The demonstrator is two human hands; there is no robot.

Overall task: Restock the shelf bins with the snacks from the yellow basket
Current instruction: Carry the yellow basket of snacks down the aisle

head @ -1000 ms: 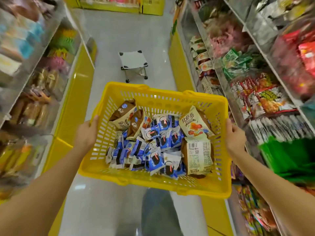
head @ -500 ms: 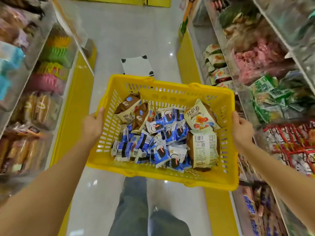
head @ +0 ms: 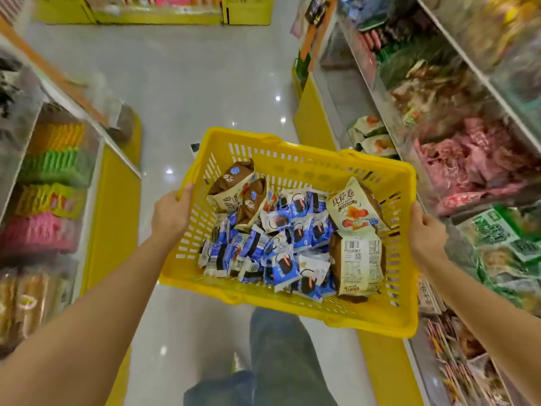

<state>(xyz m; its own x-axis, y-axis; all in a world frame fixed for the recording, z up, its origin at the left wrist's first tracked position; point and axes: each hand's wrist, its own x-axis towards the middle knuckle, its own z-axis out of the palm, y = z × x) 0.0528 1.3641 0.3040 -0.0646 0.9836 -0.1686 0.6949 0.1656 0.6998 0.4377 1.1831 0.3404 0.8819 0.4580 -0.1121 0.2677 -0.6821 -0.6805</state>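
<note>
The left hand (head: 171,213) and right hand (head: 427,234) curl around the side rims of the yellow basket (head: 263,300); the snacks (head: 281,244) lie inside, untouched; the person has walked forward, and the shelf bins (head: 468,159) on the right have slid past - restocking probably starts soon.

pos: person moved fwd along aisle | stool (head: 194,148): was clear ahead, now hidden behind yellow basket (head: 263,300) bar one dark corner | R shelf: pink packs (head: 456,159) & green packs (head: 491,230) now level w/ basket | trouser leg (head: 281,356): now larger below basket
</note>
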